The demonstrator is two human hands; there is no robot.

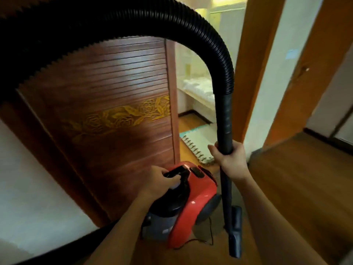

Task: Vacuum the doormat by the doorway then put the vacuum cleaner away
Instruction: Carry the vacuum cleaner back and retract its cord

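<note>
A red and black canister vacuum cleaner (193, 203) hangs low in the middle of the view, lifted by its black top handle, which my left hand (162, 180) grips. My right hand (228, 158) holds the dark wand (226, 121) upright, fingers wrapped round it. The wand's floor nozzle (236, 234) points down near the wooden floor. A thick black ribbed hose (133, 22) arches from the wand over the top of the view. The pale doormat (198, 144) with a fringed edge lies ahead in the doorway, partly hidden behind the wand and my right hand.
A dark slatted wooden door (107, 104) with a gold rose carving stands close on the left. An orange door frame (256, 64) borders the doorway on the right. A thin black cord (210, 236) trails under the vacuum. A bed (198, 88) shows in the room beyond.
</note>
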